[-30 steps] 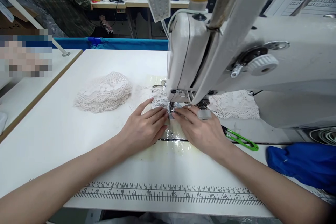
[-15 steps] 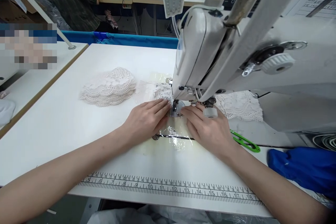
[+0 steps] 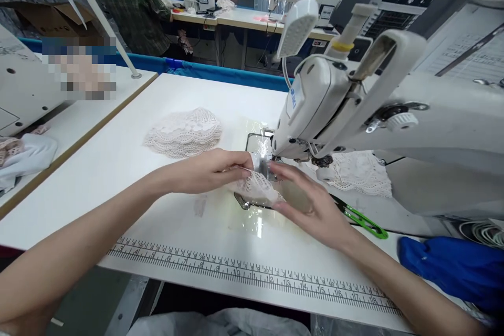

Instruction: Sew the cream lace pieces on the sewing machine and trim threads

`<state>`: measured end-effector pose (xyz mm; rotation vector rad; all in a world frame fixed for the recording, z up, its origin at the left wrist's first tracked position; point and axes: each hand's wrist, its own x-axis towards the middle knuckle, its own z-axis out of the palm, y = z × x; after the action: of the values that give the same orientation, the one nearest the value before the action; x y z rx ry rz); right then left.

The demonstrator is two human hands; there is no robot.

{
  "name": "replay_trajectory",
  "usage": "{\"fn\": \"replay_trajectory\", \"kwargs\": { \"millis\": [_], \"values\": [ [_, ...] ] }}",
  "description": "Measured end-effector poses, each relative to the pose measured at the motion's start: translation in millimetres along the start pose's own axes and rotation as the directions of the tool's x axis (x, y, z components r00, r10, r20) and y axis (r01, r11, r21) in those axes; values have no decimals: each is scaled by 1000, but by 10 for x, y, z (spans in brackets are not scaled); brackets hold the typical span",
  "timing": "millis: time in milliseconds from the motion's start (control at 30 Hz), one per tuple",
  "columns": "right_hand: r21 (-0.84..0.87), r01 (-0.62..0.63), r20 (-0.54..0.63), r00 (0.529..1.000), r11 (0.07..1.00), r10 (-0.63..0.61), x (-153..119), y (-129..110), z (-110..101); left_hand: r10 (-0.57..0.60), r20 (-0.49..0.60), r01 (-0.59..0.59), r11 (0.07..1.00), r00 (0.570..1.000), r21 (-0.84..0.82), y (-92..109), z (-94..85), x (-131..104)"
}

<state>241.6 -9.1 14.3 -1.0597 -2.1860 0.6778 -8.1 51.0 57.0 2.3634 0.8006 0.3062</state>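
My left hand (image 3: 214, 170) pinches a piece of white lace (image 3: 258, 187) between thumb and fingers, just in front of the sewing machine's needle area. The lace is lifted and folded, with its right end beside the thumb of my right hand (image 3: 311, 202). That hand is open, thumb and fingers apart, its fingertips near the metal needle plate (image 3: 263, 164). Whether the right thumb presses on the lace is hard to tell. Above both hands is the white sewing machine head (image 3: 311, 100).
A stack of lace pieces (image 3: 185, 134) lies to the left, and more lace (image 3: 360, 173) is under the machine arm. Green thread snips (image 3: 366, 222) and blue cloth (image 3: 452, 268) lie at the right. A printed ruler (image 3: 252, 275) runs along the front edge. A person (image 3: 128, 10) stands beyond.
My left hand has drawn the lace out from the needle area toward me and lifted it. My right hand has opened, its thumb spreading away from the fingers. The camera view has shifted.
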Motion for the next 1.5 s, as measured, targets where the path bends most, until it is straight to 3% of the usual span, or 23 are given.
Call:
{"fn": "replay_trajectory", "kwargs": {
  "millis": [67,133,233,367,467,600,667,767,867,967,1067,1167,1233,1367,1500],
  "values": [
    [261,-183,204,970,948,131,70,-99,-22,6,12,-5,993,1000,-118,27,-85,-64],
    [409,-344,334,918,845,212,152,-181,-31,-1,11,3,983,1000,-184,9,-105,-107],
    [477,-459,364,879,749,307,268,-286,-9,-59,1,57,971,998,-233,-63,-95,-168],
    [586,-488,359,872,646,333,393,-423,72,-134,-22,116,919,991,-377,-189,-124,-304],
    [626,-517,374,856,584,356,485,-514,138,-229,54,220,799,972,-559,-296,-160,-463],
    [599,-551,386,834,581,393,598,-609,188,-302,190,352,699,934,-623,-422,-166,-786],
    [585,-554,391,832,592,393,649,-642,205,-351,189,387,672,917,-632,-467,-164,-975],
    [610,-513,381,858,604,345,766,-669,265,-467,51,361,604,883,-711,-532,-224,-1178],
    [635,-411,256,911,654,324,1001,-655,381,-564,-142,287,602,814,-746,-647,-440,-1149],
    [601,-292,3,931,743,364,1353,-551,531,-532,-382,274,786,755,-554,-872,-763,-869],
    [455,-247,-178,916,856,360,1696,-329,671,-464,-460,387,886,758,-255,-1161,-980,-489],
    [346,-281,-246,894,895,376,1883,-70,769,-440,-470,436,891,765,-125,-1381,-968,-206],
    [259,-308,-267,888,915,375,1915,58,806,-433,-510,489,872,743,-27,-1450,-879,-125],
    [111,-333,-251,902,936,351,1887,136,817,-421,-595,612,776,684,154,-1455,-734,-153],
    [41,-323,-227,918,945,324,1698,25,744,-389,-587,640,705,709,305,-1352,-707,-241]
  ]
}}
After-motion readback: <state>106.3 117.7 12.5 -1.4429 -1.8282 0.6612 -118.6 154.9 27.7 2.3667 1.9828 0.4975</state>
